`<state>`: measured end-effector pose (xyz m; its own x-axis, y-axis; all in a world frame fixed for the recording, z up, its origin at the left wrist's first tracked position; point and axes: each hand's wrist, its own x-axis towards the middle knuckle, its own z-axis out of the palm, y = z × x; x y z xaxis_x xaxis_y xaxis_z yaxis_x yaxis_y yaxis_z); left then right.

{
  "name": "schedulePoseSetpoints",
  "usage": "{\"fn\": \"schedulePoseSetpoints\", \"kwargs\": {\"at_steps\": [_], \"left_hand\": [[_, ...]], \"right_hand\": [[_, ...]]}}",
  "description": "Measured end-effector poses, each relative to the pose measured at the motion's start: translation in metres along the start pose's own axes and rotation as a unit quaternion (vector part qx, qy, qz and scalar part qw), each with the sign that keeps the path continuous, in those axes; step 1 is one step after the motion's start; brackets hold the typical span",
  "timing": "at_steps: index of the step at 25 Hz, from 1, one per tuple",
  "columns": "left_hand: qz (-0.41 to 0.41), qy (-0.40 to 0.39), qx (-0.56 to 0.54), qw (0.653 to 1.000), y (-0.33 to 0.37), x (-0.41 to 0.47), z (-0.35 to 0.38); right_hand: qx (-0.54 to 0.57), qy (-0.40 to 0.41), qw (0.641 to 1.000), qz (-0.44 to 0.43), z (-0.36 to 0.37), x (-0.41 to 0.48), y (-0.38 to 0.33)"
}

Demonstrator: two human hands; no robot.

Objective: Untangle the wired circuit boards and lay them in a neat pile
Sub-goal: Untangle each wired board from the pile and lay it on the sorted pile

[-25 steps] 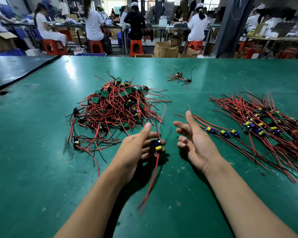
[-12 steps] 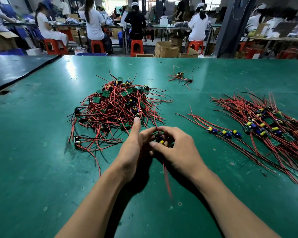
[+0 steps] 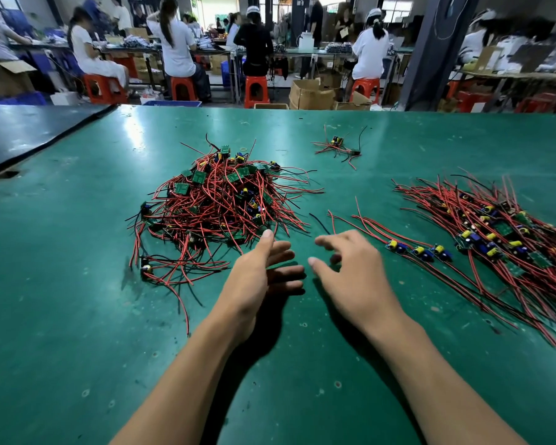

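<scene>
Scene: A worker's two bare hands hover low over a green table [image 3: 77, 284] in a busy assembly hall; seated workers fill the benches at 12 o'clock.

Just changed: Half a second ago both hands met on one small board with red leads. They have since parted, and that board no longer shows between them.

Left hand: The left hand [image 3: 257, 274] is empty, fingers straight and slightly spread, tips pointing toward the right hand.

Right hand: The right hand [image 3: 357, 274] is motion-blurred and has moved toward 3 o'clock. Its fingers are loosely curled with the thumb apart. Whether they clamp anything cannot be told.

Loose wire ends: A black and a red wire end [image 3: 318, 221] poke out just beyond the right hand at 12 o'clock. The freed board probably travels under that palm, hidden.

Tangled heap: The tangled heap [image 3: 219, 200] of boards and red wire lies at 11 o'clock of the hands and is still large.

Sorted pile: The sorted pile [image 3: 495, 232] fans out at 2 o'clock, leads roughly parallel. A row of three boards [image 3: 419, 251] forms its near edge, just beside the right hand.

Stray cluster: A small knot of boards [image 3: 337, 146] sits apart at 12 o'clock.

What it means: One more board seems separated and bound for the row. Most of the job remains.
</scene>
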<state>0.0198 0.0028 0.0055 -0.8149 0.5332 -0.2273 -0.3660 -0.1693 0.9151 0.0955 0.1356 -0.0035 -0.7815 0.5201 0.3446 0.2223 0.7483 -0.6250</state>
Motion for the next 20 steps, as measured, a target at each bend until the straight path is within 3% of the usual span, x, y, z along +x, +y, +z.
{"fn": "schedulePoseSetpoints", "kwargs": {"at_steps": [3, 5, 9, 12, 16, 20], "left_hand": [[0.094, 0.068, 0.002, 0.993, 0.002, 0.007, -0.005], [0.129, 0.106, -0.008, 0.986, 0.005, 0.009, -0.01], [0.123, 0.147, -0.014, 0.981, 0.005, 0.008, -0.014], [0.158, 0.191, 0.094, 0.964, 0.003, 0.007, -0.016], [0.17, 0.193, 0.25, 0.933, 0.001, 0.008, -0.022], [0.179, 0.195, 0.4, 0.877, 0.006, 0.01, -0.031]], "right_hand": [[-0.01, -0.091, 0.995, -0.036, 0.015, -0.004, -0.003], [-0.047, -0.075, 0.996, -0.004, 0.013, 0.001, 0.006], [-0.121, -0.021, 0.988, 0.098, -0.007, 0.013, 0.032], [-0.149, -0.006, 0.981, 0.124, -0.009, 0.012, 0.036], [-0.097, -0.029, 0.994, 0.03, 0.007, 0.004, 0.02], [-0.056, -0.052, 0.997, 0.018, 0.008, 0.001, 0.016]]}}
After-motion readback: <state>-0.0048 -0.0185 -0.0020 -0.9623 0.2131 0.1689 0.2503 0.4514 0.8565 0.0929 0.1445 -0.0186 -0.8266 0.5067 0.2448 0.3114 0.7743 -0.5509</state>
